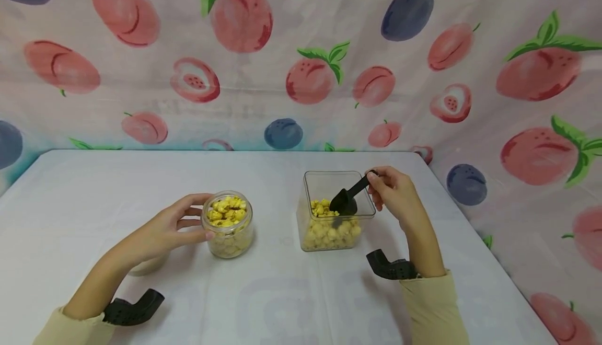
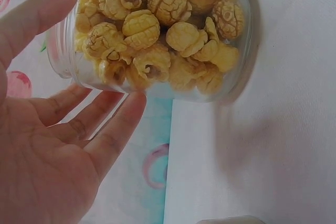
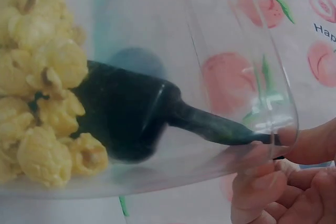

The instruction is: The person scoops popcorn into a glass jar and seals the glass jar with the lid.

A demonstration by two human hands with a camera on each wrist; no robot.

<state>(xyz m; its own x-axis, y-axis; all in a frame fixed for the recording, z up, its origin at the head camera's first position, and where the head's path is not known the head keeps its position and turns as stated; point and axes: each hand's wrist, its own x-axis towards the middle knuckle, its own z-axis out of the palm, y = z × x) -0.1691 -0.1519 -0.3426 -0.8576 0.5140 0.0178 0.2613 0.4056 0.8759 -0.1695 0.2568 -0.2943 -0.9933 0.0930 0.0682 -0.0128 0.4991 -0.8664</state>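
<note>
A clear round jar (image 1: 229,243) full of yellow popcorn stands left of the table's middle. My left hand (image 1: 174,227) grips its side near the rim, thumb on the near side and fingers on the far side; in the left wrist view the fingertips (image 2: 137,100) lie against the glass. To the right is a clear square container (image 1: 305,230), partly filled with popcorn. Thumb and fingers of my right hand (image 1: 392,191) pinch the handle end of a black scoop (image 1: 345,202) at the container's right rim. The scoop's bowl slants down, its tip buried among the popcorn (image 3: 47,77).
A pale round object (image 1: 149,265) lies on the table under my left forearm, mostly hidden by it. The white-covered table (image 1: 282,292) ends at a fruit-print cloth (image 1: 244,89) behind and on the right. Black wrist devices (image 1: 134,308) stick out from both sleeves.
</note>
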